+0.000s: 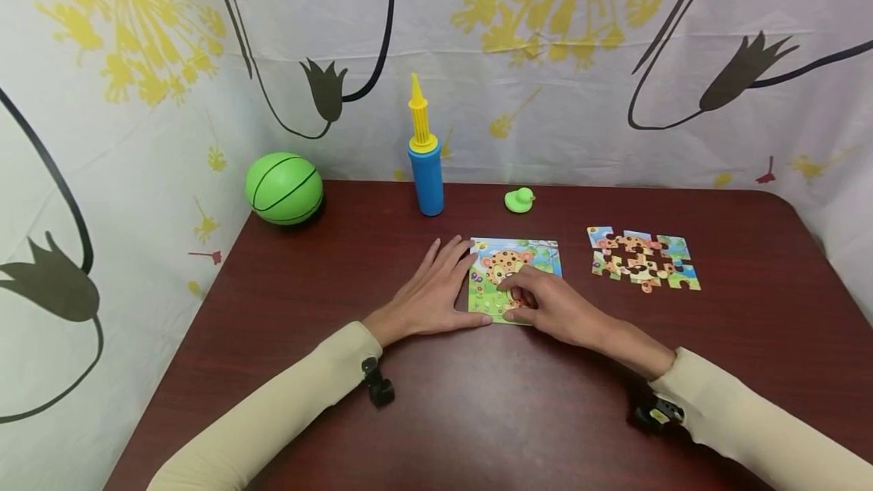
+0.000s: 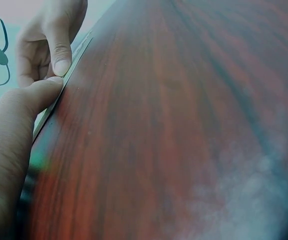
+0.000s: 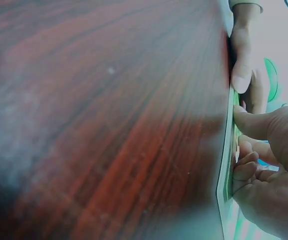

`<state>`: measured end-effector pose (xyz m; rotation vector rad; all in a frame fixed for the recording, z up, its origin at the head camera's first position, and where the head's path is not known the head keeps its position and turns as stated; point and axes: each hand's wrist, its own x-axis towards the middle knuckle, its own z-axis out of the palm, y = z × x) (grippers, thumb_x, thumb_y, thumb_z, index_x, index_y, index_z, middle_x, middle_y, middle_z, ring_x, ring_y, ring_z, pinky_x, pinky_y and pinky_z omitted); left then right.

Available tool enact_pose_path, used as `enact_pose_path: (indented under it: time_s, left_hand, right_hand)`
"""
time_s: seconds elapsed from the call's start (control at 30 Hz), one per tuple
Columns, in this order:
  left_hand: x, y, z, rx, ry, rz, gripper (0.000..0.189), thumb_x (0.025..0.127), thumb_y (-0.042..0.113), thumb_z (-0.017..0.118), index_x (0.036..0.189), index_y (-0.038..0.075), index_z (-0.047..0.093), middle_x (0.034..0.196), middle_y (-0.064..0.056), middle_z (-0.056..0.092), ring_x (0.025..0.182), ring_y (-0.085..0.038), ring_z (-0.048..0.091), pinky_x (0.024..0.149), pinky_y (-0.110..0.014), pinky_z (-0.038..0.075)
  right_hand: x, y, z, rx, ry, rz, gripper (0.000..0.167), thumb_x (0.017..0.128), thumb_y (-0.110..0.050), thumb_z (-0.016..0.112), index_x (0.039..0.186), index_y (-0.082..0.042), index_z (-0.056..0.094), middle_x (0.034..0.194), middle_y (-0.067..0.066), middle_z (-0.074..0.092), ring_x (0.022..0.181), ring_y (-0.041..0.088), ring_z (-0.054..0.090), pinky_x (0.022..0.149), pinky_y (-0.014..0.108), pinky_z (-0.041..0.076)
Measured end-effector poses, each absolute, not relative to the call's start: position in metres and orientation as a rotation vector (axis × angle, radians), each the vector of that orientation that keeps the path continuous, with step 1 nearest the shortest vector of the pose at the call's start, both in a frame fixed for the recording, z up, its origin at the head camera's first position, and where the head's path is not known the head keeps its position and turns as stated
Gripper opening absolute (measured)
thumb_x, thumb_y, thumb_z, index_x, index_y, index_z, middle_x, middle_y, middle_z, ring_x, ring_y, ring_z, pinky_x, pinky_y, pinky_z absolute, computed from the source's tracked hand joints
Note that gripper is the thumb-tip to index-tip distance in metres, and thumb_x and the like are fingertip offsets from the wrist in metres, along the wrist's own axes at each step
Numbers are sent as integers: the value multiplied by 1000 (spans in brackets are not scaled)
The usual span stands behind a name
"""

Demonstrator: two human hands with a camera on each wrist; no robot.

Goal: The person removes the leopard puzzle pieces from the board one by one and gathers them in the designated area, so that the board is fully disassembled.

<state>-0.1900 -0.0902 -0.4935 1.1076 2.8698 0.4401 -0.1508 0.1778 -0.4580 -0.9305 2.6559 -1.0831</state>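
Observation:
A square picture board [image 1: 485, 290] with a cartoon leopard on a green and blue ground lies flat on the table. My left hand [image 1: 433, 290] rests at its left side, fingers stretched along the edge and thumb at the lower edge. Over the board's lower right part is my right hand [image 1: 552, 305], with bent fingers touching the surface and the thumb near the bottom edge. In the right wrist view, the right thumb [image 3: 253, 124] and curled fingers meet the board [image 3: 225, 177]; nothing shows held between them. Part of the leopard is hidden beneath this hand.
Loosely joined jigsaw pieces [image 1: 641, 260] of a leopard lie right of the board, with gaps among them. Behind stand a green ball [image 1: 284, 188], a blue and yellow hand pump [image 1: 428, 176] and a green toy duck [image 1: 520, 201]. A patterned curtain [image 1: 580, 135] hangs behind the table.

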Motion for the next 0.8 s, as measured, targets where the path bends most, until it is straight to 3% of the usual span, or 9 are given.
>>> enact_pose_path:
  time_s: [0.27,0.4,0.8]
  left_hand:
    - [-190,-90,-494,1103,2874,437,113,92,84,63,171,8,36,181,-12,23,170,-30,11,137,-55,1]
    - [-190,-91,-494,1112,2876,442,113,93,84,64,171,8,36,180,-13,23,170,-31,12,137,-56,2]
    - [-189,-90,-493,1132,2878,465,112,93,82,66,171,7,36,180,-13,24,170,-32,12,136,-57,3]
  right_hand:
    - [-169,190,-499,-1118,2658,-1179,32,97,-18,88,124,-11,73,92,-6,60,80,9,53,67,27,44]
    - [-173,192,-508,-1088,2661,-1159,32,97,-21,88,126,-16,73,94,-10,61,81,7,55,68,27,45]
    - [-153,176,-458,-934,2621,-1150,33,95,-6,87,122,-6,68,94,-1,63,74,7,53,68,29,48]
